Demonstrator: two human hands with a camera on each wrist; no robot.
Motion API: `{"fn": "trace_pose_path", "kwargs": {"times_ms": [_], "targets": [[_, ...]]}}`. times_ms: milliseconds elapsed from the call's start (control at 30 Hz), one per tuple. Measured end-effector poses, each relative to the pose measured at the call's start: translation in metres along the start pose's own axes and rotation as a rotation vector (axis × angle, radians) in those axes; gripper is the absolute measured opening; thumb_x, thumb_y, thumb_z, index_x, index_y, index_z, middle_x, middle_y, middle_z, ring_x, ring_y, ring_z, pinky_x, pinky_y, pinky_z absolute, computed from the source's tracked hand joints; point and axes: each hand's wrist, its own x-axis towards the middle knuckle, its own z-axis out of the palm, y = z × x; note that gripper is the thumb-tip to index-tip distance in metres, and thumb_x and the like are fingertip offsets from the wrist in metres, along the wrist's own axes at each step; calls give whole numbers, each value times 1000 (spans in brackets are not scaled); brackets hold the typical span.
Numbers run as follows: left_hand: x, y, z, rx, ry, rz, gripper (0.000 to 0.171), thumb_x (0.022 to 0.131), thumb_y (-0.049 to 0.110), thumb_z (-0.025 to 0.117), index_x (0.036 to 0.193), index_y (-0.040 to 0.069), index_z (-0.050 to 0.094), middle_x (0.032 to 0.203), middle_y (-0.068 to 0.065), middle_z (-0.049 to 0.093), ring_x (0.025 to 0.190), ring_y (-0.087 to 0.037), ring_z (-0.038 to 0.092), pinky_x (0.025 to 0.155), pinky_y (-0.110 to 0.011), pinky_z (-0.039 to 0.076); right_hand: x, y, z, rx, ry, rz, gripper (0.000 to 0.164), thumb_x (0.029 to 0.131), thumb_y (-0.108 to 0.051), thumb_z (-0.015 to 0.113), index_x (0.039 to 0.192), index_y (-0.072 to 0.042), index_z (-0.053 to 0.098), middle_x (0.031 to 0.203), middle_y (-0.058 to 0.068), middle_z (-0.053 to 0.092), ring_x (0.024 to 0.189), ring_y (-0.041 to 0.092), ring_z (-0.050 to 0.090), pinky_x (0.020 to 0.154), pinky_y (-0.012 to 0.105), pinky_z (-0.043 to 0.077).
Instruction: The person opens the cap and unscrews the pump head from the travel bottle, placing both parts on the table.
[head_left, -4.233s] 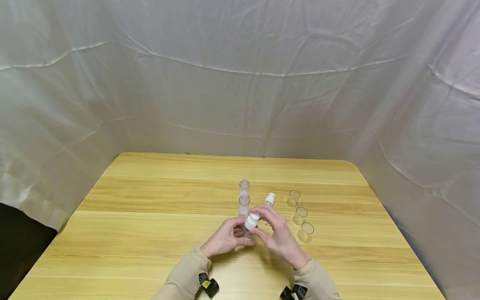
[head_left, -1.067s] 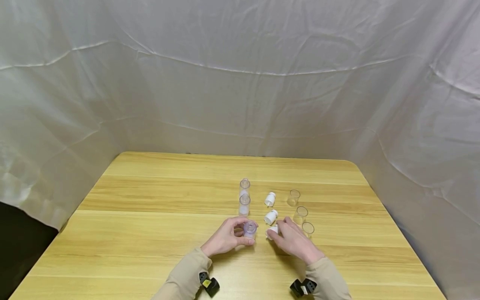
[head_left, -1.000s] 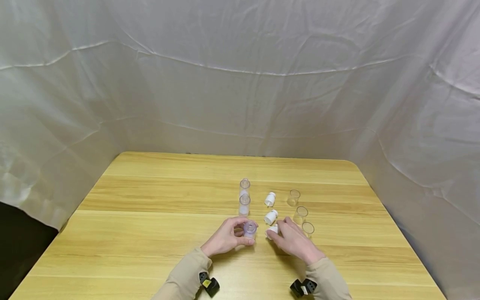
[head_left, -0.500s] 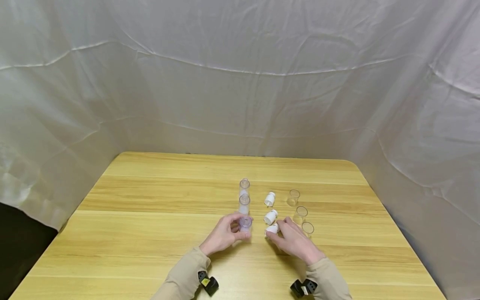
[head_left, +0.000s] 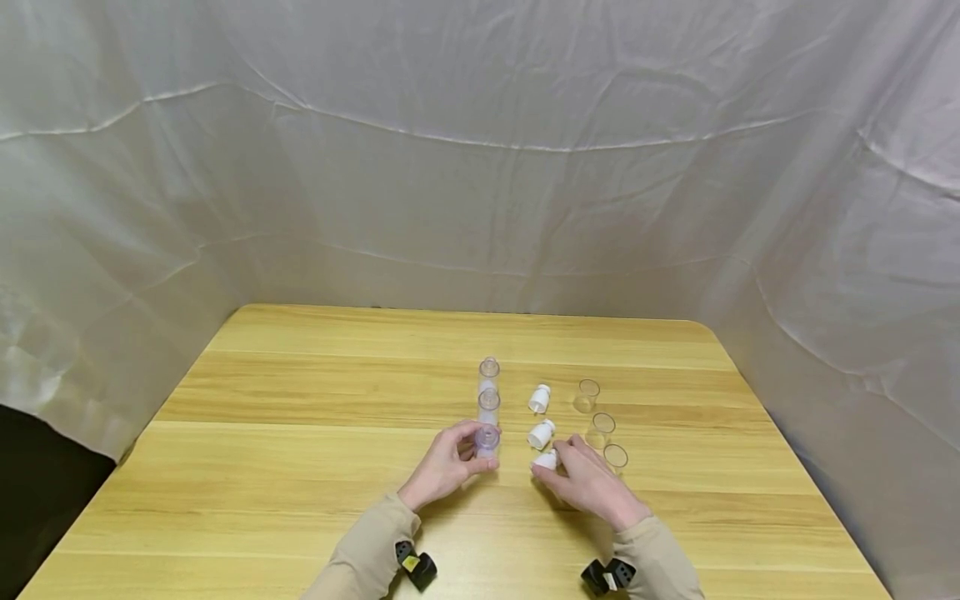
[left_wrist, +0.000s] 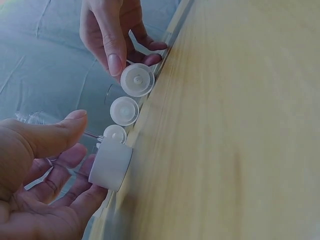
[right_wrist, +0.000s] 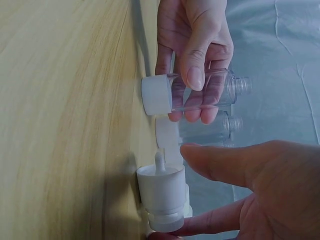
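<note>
My left hand (head_left: 442,465) holds a clear bottle (right_wrist: 202,92) with a white base, upright on the table, thumb on one side and fingers on the other. Its threaded neck is bare. Directly behind it, two more such bottles (head_left: 488,406) stand in line. My right hand (head_left: 588,479) is low over the table beside the nearest white pump head (right_wrist: 162,192), which lies on its side. In the right wrist view the thumb is spread away from this pump head, and a finger lies along its far end. Two other white pump heads (head_left: 541,433) lie behind it.
Three clear, cup-like caps (head_left: 602,429) stand in a row right of the pump heads, the nearest partly behind my right hand. The wooden table (head_left: 300,400) meets hanging pale sheets (head_left: 480,208) at its back and sides.
My right hand has lifted the white pump head from the bottle and laid it at the right. My left hand has then slid the bottle leftward and away, into line with the others.
</note>
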Motion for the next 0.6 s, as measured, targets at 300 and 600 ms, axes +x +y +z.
{"fn": "trace_pose_path", "kwargs": {"times_ms": [300,600], "targets": [[1,-2,0,19,10,-5,46,86,0,74,127,-11,58,129,-28,62,122,-45,62,111,-47,49,0,0,-2,9,0,7,27,90,-36,73,91,-10,63,86,5,52,74,16,47,56,27,42],[-3,2,-3,24,9,-27,55,86,4,76,135,-7,54,136,-29,59,130,-45,57,116,-54,41,-1,-5,-7,32,-2,-7,29,90,-35,73,96,-8,64,94,8,57,77,16,47,55,25,42]]}}
